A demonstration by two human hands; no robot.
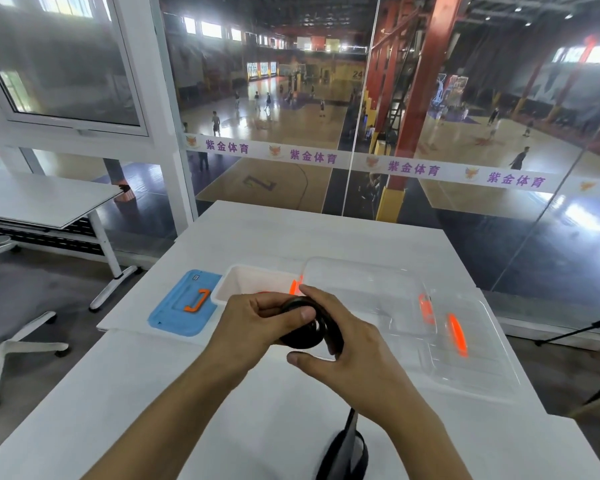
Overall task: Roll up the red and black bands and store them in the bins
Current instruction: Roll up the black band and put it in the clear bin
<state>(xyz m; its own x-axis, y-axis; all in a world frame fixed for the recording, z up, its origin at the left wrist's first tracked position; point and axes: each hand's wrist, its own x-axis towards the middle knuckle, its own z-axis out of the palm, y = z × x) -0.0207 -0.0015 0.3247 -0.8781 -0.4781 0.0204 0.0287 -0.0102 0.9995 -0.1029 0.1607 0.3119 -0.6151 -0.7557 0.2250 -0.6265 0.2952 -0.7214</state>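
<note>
Both hands work a black band (303,332) above the white table (118,393). My left hand (253,320) pinches the coiled part, thumb on top. My right hand (340,344) curls round the coil's right side. The band's loose end (347,452) hangs below my right wrist and lies on the table near the front edge. Behind the hands stands a white bin (243,277) with orange latches, and to its right a clear bin (368,289). No red band shows clearly; a sliver of red peeks above my left hand inside the white bin.
A blue lid (177,313) with an orange handle lies left of the white bin. A clear lid (478,362) with orange latches rests at the right. A glass wall stands behind the table. Another table and an office chair (11,327) are at the left.
</note>
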